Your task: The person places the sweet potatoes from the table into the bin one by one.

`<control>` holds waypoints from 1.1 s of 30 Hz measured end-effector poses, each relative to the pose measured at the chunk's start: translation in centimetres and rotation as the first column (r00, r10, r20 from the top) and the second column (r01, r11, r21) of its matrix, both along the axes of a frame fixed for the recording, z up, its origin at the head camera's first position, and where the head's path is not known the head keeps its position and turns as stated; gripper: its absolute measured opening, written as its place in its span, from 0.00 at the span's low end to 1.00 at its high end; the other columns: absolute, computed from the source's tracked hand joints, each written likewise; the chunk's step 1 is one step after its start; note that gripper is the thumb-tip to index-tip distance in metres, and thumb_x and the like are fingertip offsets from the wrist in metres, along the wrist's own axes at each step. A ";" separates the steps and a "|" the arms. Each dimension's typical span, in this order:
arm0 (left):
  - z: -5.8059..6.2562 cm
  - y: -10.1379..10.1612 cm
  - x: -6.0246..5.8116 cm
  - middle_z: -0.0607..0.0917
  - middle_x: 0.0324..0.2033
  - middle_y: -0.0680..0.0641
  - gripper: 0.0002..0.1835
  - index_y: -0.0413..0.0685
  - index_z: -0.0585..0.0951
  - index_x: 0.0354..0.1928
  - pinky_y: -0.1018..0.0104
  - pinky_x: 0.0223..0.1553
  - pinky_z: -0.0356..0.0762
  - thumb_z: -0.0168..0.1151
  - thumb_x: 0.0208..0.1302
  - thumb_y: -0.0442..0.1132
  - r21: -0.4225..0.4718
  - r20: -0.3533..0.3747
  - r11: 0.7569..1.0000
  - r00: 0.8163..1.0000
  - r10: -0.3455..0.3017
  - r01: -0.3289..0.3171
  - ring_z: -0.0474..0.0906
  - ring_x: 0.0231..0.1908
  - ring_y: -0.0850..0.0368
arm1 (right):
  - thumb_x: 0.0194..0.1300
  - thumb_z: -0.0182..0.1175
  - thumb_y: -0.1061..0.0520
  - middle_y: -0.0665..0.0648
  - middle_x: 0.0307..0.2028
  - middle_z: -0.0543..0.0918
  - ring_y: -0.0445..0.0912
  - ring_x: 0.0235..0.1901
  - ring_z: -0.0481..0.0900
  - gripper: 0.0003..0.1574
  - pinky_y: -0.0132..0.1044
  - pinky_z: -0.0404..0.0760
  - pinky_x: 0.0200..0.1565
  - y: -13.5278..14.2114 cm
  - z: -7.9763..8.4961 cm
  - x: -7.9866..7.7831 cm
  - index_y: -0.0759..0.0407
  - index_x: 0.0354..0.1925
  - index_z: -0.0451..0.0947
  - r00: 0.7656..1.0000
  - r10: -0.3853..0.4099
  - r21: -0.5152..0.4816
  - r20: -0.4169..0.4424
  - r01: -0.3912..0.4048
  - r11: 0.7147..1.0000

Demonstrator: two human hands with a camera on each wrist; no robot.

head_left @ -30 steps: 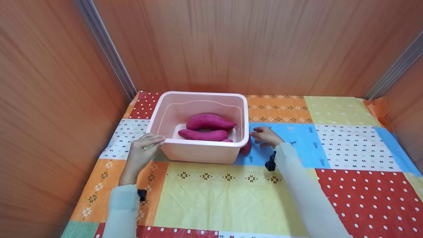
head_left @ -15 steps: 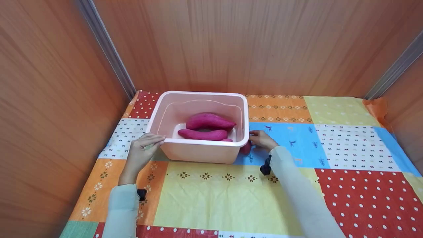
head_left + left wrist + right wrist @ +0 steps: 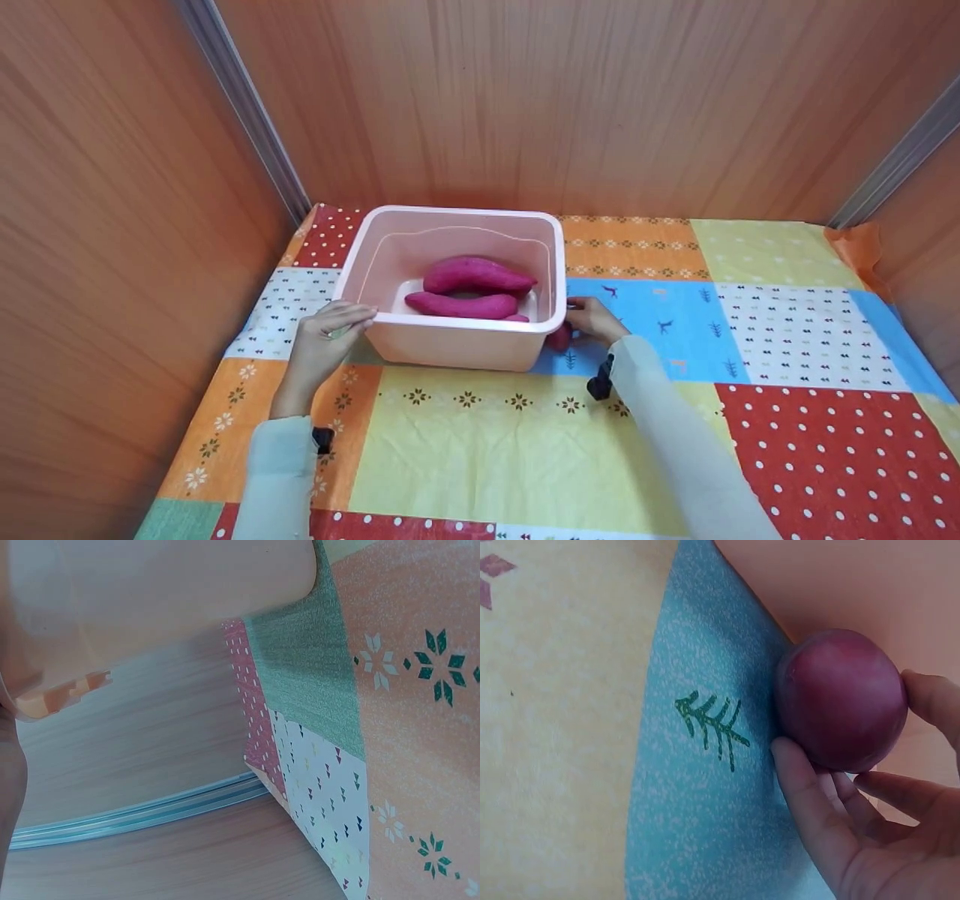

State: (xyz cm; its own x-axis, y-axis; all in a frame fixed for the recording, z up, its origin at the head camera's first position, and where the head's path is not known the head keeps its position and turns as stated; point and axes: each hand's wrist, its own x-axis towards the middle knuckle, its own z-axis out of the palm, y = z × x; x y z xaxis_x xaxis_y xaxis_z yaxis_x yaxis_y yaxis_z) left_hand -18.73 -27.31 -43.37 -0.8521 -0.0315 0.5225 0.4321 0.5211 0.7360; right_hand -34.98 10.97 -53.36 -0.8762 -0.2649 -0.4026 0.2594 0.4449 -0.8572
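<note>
A pale pink plastic bin [image 3: 457,345] stands on the tablecloth. Inside it lie purple sweet potatoes: a thick one [image 3: 476,274] at the back and a slimmer one [image 3: 461,306] before it, with a bit of another showing at the front rim. My left hand [image 3: 326,334] grips the bin's near left corner by the rim. Outside the bin's right wall, my right hand [image 3: 596,319] has its thumb and fingers around a smooth, dark purple-red piece of produce [image 3: 844,701] with a rounded end. In the head view the bin's rim partly hides this piece.
A patchwork-print tablecloth [image 3: 495,457] covers the table. Wood-grain panels [image 3: 525,105] rise behind and at both sides, with metal corner strips [image 3: 247,112] between them. Orange cloth [image 3: 855,251] is bunched at the far right corner.
My right hand has moved left to the purple-red piece and closed its fingers around it. The left hand and the bin have stayed where they were.
</note>
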 end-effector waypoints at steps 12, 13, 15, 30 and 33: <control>-2.7 -1.5 -1.7 0.88 0.37 0.38 0.11 0.37 0.87 0.38 0.80 0.62 0.66 0.69 0.51 0.23 0.000 -0.027 1.000 1.000 0.013 -0.013 0.79 0.46 0.67 | 0.68 0.57 0.48 0.66 0.58 0.76 0.48 0.43 0.78 0.37 0.48 0.85 0.48 -0.1 -0.2 -0.1 0.61 0.69 0.62 0.997 -0.056 -0.074 0.047 0.059 0.996; -2.7 -1.6 -1.7 0.89 0.37 0.39 0.11 0.38 0.87 0.38 0.81 0.61 0.66 0.69 0.51 0.23 0.001 -0.028 1.000 1.000 0.011 -0.011 0.79 0.46 0.69 | 0.67 0.58 0.48 0.65 0.58 0.76 0.48 0.44 0.78 0.38 0.48 0.85 0.49 -0.1 -0.2 0.0 0.61 0.69 0.62 0.997 -0.063 -0.078 0.054 0.067 0.995; -2.8 -1.6 -1.8 0.89 0.37 0.40 0.11 0.39 0.88 0.38 0.82 0.61 0.66 0.69 0.51 0.24 0.001 -0.033 1.000 0.999 0.005 -0.005 0.78 0.45 0.73 | 0.66 0.59 0.47 0.65 0.58 0.75 0.49 0.45 0.78 0.38 0.49 0.85 0.49 -0.2 -0.1 0.0 0.60 0.69 0.62 0.995 -0.070 -0.088 0.065 0.076 0.993; -2.8 -1.6 -1.5 0.89 0.39 0.44 0.12 0.43 0.88 0.40 0.83 0.62 0.64 0.70 0.52 0.28 -0.004 0.044 1.000 0.999 0.026 -0.026 0.77 0.47 0.74 | 0.68 0.57 0.48 0.64 0.60 0.74 0.50 0.48 0.75 0.36 0.49 0.83 0.51 -0.2 -0.6 0.2 0.61 0.68 0.63 0.993 -0.092 -0.088 0.071 0.098 0.991; -2.7 -1.5 -1.5 0.89 0.39 0.42 0.12 0.41 0.87 0.40 0.84 0.63 0.63 0.69 0.52 0.26 -0.002 0.044 0.999 0.998 0.035 -0.034 0.77 0.47 0.72 | 0.68 0.58 0.48 0.63 0.59 0.75 0.49 0.46 0.75 0.35 0.49 0.83 0.52 -0.2 -0.6 0.1 0.60 0.68 0.64 0.992 -0.096 -0.086 0.077 0.103 0.991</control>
State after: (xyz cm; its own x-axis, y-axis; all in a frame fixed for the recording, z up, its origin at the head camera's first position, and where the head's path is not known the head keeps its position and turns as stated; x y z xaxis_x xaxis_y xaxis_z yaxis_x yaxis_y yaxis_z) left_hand -20.24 -28.81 -46.07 -0.8727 -0.0604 0.4844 0.3809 0.5364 0.7531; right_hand -34.87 10.82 -54.00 -0.8695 -0.2159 -0.4442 0.3609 0.3360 -0.8700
